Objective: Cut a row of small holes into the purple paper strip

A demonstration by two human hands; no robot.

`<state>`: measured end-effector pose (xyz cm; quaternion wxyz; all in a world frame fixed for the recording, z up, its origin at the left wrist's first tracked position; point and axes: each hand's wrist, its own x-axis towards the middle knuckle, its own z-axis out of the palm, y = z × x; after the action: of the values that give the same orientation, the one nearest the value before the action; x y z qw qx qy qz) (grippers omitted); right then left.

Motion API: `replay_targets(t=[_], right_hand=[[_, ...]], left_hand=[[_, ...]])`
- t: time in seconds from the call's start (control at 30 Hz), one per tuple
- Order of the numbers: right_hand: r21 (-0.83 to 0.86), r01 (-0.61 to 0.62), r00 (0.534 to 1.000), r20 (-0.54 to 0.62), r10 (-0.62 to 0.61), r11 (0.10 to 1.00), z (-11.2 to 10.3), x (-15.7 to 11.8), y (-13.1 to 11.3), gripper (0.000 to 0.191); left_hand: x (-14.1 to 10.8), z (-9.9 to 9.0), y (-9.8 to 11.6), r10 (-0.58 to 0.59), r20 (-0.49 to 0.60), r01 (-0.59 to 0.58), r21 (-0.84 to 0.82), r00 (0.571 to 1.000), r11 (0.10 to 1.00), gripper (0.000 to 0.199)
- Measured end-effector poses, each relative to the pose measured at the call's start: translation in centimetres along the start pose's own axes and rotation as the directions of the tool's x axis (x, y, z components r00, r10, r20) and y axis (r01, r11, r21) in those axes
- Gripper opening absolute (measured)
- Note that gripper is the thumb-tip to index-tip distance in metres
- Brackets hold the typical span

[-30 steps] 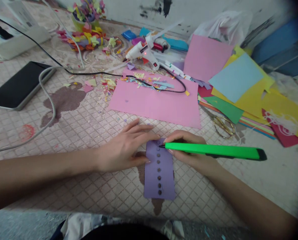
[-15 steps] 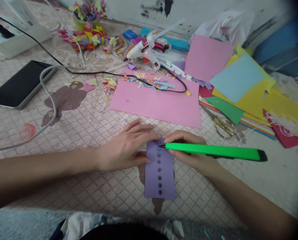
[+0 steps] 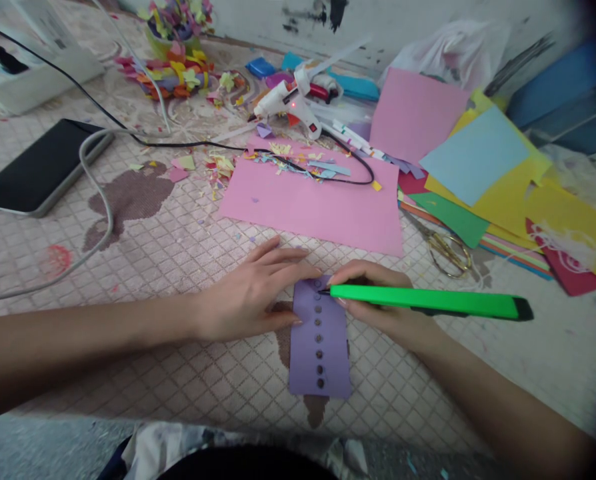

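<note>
A strip of purple paper (image 3: 305,363) lies on the cloth in front of me. Down its middle runs a column of small circles; the lower ones are filled in dark, while the top two show as outlines. My right hand (image 3: 378,300) is closed around a green pen (image 3: 428,300) with a black end. The pen's dark tip rests by the second circle from the top. My left hand (image 3: 258,293) lies spread at the strip's left side, thumb and forefinger touching the paper and the other fingers stretched out over the cloth.
Beyond my hands lies a pink sheet (image 3: 308,210) with paper scraps and a black cable on it. A white glue gun (image 3: 288,100) stands behind. Scissors (image 3: 445,250) and coloured paper (image 3: 478,157) are at the right, a black-screened device (image 3: 38,167) at the left.
</note>
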<state>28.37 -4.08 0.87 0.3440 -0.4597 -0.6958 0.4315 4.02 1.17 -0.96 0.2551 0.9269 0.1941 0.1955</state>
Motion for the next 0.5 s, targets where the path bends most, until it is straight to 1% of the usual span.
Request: replay_targets(t=[0.17, 0.3, 0.5], right_hand=[[0.005, -0.012, 1.0, 0.009, 0.012, 1.0, 0.0, 0.0, -0.02, 0.017], [0.007, 0.004, 1.0, 0.0, -0.004, 1.0, -0.01, 0.11, -0.06, 0.016], [0.0, -0.009, 1.0, -0.016, 0.009, 1.0, -0.06, 0.16, -0.11, 0.015]], left_hand=[[-0.07, -0.02, 0.01, -0.004, 0.002, 0.004, -0.001, 1.0, 1.0, 0.056], [-0.07, 0.01, 0.02, 0.0, -0.008, 0.0, -0.017, 1.0, 1.0, 0.057], [-0.08, 0.03, -0.04, -0.003, -0.01, 0.002, -0.037, 1.0, 0.999, 0.054]])
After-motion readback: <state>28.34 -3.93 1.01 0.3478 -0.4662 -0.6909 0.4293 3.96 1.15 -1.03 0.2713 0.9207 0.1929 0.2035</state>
